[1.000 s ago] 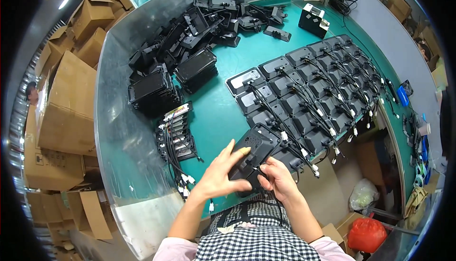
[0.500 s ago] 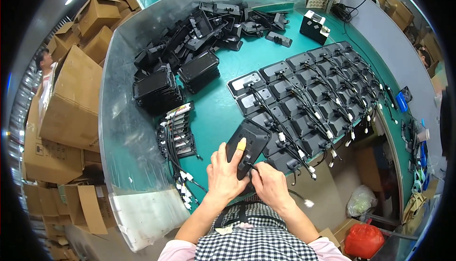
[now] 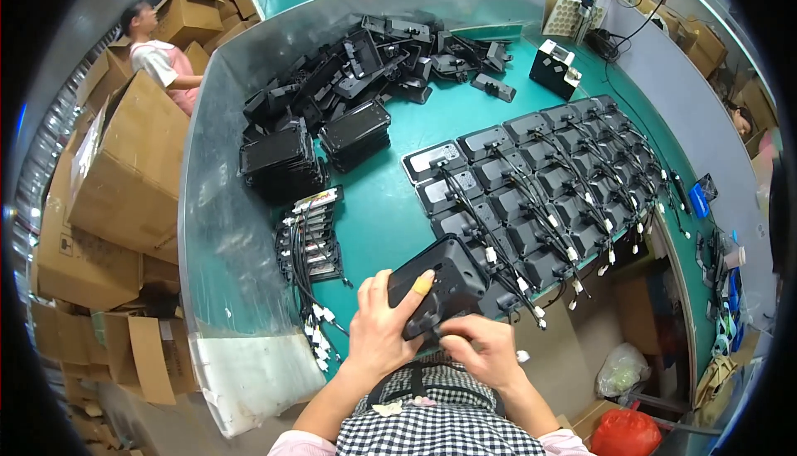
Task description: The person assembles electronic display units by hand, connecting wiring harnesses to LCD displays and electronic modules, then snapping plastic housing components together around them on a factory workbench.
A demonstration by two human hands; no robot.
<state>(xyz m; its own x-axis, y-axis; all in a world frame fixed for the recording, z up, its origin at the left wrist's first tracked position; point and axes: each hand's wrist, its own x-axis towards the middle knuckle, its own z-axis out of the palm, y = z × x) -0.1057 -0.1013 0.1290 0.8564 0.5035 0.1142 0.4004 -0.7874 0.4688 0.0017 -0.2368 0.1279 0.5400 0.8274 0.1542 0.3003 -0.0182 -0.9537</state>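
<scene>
My left hand (image 3: 380, 327) is closed round a black plastic housing (image 3: 455, 277), which is held tilted above the table's front edge. Its thumb, wearing a yellow finger cover (image 3: 423, 281), presses on the housing's back. At the lower end of that housing, my right hand (image 3: 481, 346) pinches a black cable beside the small mount; the fingers hide most of the cable. A white connector (image 3: 522, 356) shows just right of this hand. To the right, several similar black housings (image 3: 531, 182) lie in rows, with cables and white plugs trailing toward me.
A heap of loose black parts (image 3: 357, 66) lies at the back, with stacked black frames (image 3: 282, 161) before it. Left of my hands sits a pile of cabled strips (image 3: 314, 240). A metal guard (image 3: 216, 232) borders the left, and cardboard boxes (image 3: 129, 174) stand beyond, near a person (image 3: 166, 66).
The housing has tilted and come nearer to me, with both hands moving down alongside it. My right hand stays at its lower end. The person at the left has moved into fuller view.
</scene>
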